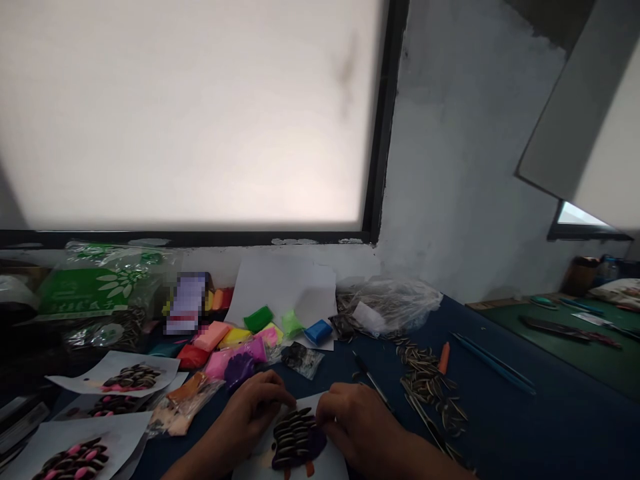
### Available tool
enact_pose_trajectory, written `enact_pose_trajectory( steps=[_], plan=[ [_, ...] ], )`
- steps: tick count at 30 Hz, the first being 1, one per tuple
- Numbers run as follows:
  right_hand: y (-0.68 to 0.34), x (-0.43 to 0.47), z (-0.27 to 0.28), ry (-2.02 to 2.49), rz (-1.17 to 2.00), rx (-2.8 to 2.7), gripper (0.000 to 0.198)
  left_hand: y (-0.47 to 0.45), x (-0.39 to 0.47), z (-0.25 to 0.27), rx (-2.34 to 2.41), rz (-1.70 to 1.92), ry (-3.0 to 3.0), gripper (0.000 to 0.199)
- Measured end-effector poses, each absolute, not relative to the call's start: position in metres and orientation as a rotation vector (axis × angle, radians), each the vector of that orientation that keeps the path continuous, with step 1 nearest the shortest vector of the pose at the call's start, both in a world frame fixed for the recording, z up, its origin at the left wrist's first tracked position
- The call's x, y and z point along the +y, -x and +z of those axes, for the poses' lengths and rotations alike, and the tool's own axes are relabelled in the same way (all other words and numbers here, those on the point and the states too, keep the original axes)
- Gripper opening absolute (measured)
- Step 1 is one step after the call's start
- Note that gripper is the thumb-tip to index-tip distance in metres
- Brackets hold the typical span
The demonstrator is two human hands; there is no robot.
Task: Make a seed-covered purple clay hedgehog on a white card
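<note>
A white sheet of paper [325,467] lies in front of me, bearing a shape of purple clay [317,443] with rows of striped sunflower seeds [293,437] pressed into it. Two small orange clay pieces [310,468] stick out at its lower edge. My left hand [255,410] is at the sheet's left side, fingers curled inward beside the seeds. My right hand [353,417] is bent over the right side, its fingertips closed together by the purple clay. Whatever is between the fingers of either hand is hidden.
Loose sunflower seeds [423,363], an orange stick [444,358], a pen [367,373] and blue tweezers [493,360] lie to the right. Coloured clay packets [213,335] and a green seed bag [95,287] stand behind. Finished-looking seed pictures [117,433] lie left.
</note>
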State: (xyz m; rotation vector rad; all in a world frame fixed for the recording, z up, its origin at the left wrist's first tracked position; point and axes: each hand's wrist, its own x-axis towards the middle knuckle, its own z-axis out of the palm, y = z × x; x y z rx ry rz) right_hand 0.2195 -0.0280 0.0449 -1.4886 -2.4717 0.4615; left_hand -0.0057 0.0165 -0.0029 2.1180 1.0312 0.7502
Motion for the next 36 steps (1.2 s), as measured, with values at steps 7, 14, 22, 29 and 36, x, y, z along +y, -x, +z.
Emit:
enact_pose_trajectory(
  steps=[7,14,22,29,36],
  plan=[
    [-0.218,-0.030,0.042,1.479,0.475,-2.470,0.019,0.004,0.014,-0.001,1.030,0.774,-2.100,0.033],
    [-0.217,-0.031,0.039,1.456,0.404,-2.511,0.018,0.005,0.016,-0.003,1.026,0.787,-2.112,0.032],
    [-0.213,-0.028,0.034,1.450,0.191,-2.690,0.013,0.004,0.016,-0.002,1.051,0.765,-2.119,0.031],
    [-0.206,-0.026,0.031,1.516,0.127,-2.769,0.017,0.004,0.018,-0.003,1.017,0.774,-2.164,0.033],
    [-0.205,-0.027,0.034,1.509,0.104,-2.796,0.017,0.005,0.018,-0.009,1.034,0.795,-2.141,0.032]
  ],
)
